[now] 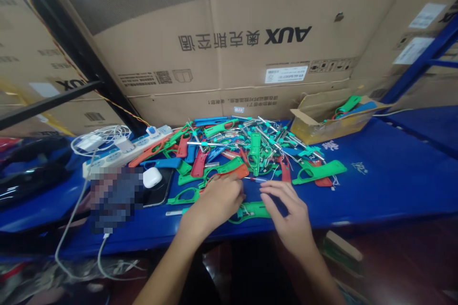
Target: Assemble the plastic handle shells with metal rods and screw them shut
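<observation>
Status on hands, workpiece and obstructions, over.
Left hand at green handle, grip hidden. Right hand by its right end, fingers and thumb apart. Parts pile close behind.

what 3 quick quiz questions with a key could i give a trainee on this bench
1. What colour is the plastic shell between the left hand and right hand?
2. True or false: the open carton stands to the left of the power strip in the picture.
3. Which hand is nearer the power strip: a) left, b) right?

Key: 1 green; 2 false; 3 a.
</observation>
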Available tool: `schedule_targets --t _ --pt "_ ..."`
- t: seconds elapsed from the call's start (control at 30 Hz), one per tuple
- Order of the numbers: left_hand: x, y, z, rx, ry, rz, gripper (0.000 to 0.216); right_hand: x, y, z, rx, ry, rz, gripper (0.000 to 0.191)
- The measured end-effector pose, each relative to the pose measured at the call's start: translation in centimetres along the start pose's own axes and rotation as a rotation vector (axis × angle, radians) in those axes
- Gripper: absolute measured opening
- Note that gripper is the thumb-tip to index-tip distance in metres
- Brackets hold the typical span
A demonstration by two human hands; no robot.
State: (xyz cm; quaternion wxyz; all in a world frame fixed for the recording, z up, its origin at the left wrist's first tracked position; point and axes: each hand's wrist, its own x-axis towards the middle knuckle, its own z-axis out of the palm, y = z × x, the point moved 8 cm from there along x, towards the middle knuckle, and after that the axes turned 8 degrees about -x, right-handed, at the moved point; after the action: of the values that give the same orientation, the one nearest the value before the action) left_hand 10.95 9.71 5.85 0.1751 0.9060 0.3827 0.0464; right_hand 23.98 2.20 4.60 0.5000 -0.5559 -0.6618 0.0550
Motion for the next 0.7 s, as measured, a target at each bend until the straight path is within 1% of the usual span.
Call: schedule_targets --t 0.1,0.17,0.27,0.37,0.47,0.53,0.63,0.7 --pt "-0.4 -0.4 -0.3 -0.033 0.027 0.010 0.021 -0.1 -0.3 0.7 -0.013 -0.101 -0.039 0.011" --pt "-0.9 -0.8 -1.0 -0.103 0.077 0.029 0.023 -0.2 -0.5 1.3 -0.043 -0.179 -0.071 0.013" --pt "-2.1 -1.7 -2.6 -0.294 0.203 0.057 0.026 -0.6 -0.8 2.2 -0.106 -0.282 -0.115 0.015" --pt "-3.5 -3.6 -4.1 -0.418 0.344 0.028 0.025 -1.0 -1.2 2.9 -0.165 -0.369 -0.151 0.022" --pt "-4.2 -5.7 -5.3 -0.459 0.485 -0.017 0.022 -1.2 -1.4 3.4 -0.229 -0.407 -0.158 0.021" --pt "-4.1 -6.8 -6.0 -0.462 0.544 -0.033 0.021 -1.2 -1.6 3.6 -0.256 -0.405 -0.168 0.018" --pt "-2.9 -7.9 -7.5 -0.417 0.582 -0.010 0.022 -1.2 -1.8 3.7 -0.267 -0.401 -0.181 0.018" --pt "-1.6 -8.3 -8.7 -0.345 0.595 0.026 0.022 -1.2 -1.8 3.8 -0.274 -0.409 -0.179 0.021"
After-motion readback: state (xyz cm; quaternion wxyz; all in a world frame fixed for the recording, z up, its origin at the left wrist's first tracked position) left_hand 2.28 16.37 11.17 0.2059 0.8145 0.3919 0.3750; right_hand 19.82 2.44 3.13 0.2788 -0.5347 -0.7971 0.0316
